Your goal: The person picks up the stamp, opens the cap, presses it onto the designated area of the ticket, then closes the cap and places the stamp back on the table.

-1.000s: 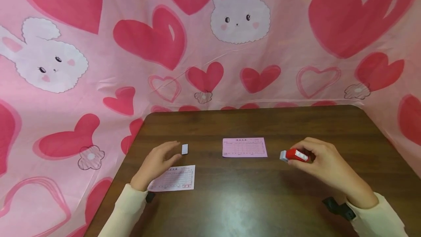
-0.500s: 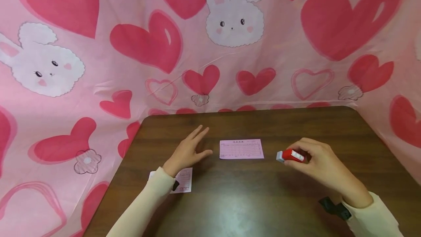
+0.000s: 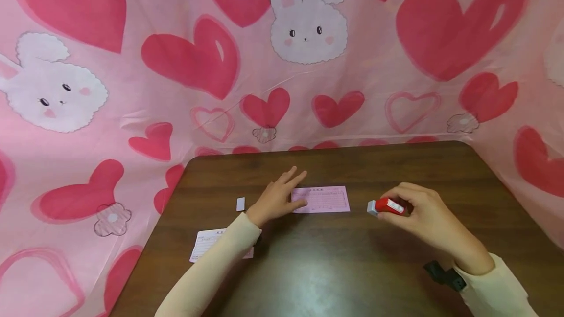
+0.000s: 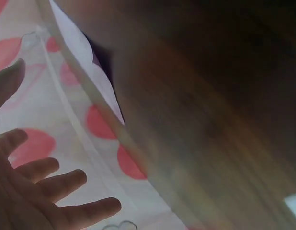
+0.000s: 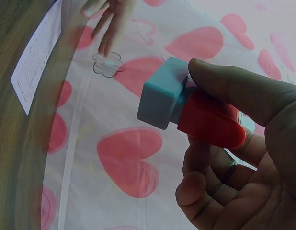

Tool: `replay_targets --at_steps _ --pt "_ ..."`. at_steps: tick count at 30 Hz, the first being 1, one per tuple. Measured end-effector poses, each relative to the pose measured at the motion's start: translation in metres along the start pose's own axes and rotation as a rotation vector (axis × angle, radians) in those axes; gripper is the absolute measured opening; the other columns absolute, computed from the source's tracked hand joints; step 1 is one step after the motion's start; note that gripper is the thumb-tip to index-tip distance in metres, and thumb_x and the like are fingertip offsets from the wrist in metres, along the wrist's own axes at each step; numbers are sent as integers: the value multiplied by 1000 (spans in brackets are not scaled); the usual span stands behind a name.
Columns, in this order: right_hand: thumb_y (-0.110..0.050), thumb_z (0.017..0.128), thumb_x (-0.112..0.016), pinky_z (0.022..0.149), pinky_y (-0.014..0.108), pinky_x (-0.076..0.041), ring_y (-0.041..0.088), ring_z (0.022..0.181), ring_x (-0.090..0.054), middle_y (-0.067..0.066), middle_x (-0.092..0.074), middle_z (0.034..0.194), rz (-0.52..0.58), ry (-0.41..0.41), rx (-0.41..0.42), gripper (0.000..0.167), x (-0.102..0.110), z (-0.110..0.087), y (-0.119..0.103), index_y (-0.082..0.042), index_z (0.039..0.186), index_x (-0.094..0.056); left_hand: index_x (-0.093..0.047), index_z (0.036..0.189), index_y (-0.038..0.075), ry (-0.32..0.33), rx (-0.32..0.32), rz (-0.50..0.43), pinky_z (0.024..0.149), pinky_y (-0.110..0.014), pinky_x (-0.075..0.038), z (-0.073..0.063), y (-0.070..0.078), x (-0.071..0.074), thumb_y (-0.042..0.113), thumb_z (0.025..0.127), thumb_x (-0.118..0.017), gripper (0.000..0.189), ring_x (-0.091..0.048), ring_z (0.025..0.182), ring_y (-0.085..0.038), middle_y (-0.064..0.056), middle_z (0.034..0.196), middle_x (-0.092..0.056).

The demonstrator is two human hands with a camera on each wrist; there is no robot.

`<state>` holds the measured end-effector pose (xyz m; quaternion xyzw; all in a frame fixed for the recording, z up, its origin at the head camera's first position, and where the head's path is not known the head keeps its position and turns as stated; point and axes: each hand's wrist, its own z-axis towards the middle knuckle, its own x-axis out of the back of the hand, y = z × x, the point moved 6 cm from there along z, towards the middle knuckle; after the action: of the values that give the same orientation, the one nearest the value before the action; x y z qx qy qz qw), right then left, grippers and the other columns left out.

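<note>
My left hand [image 3: 275, 199] is spread, fingers extended, at the left end of a pink printed slip [image 3: 328, 199]. Whether it touches the paper I cannot tell. In the left wrist view the left hand [image 4: 38, 191] has its fingers apart and holds nothing. My right hand [image 3: 429, 214] pinches a red stamp [image 3: 387, 205] with a pale blue-grey end, held to the right of the slip. Seen from the right wrist, thumb and fingers grip the red body of the stamp [image 5: 210, 117], and its pale block end points away from the palm.
A second printed slip [image 3: 209, 242] lies at the left, partly hidden under my left sleeve [image 3: 220, 263]. A small white rectangular piece [image 3: 240, 204] rests beyond it. The brown wooden table [image 3: 335, 263] ends at a pink heart-patterned cloth [image 3: 365, 126].
My left hand has moved right, from beside the small white piece to the pink slip, its fingers spreading. The right hand keeps the stamp in nearly the same place.
</note>
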<state>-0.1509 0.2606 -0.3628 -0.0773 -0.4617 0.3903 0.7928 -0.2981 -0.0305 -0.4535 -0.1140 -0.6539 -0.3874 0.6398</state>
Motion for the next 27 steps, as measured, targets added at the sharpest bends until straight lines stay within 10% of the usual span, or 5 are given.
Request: replay_targets --at_steps 27 --pt "-12 68 -100 57 20 -46 1 69 -52 -18 -62 84 22 -26 -6 39 -4 -2 3 -24 96 -75 -65 147 26 -286 18 172 107 -77 -37 7 11 -38 35 102 -70 46 -50 146 -27 -6 161 -50"
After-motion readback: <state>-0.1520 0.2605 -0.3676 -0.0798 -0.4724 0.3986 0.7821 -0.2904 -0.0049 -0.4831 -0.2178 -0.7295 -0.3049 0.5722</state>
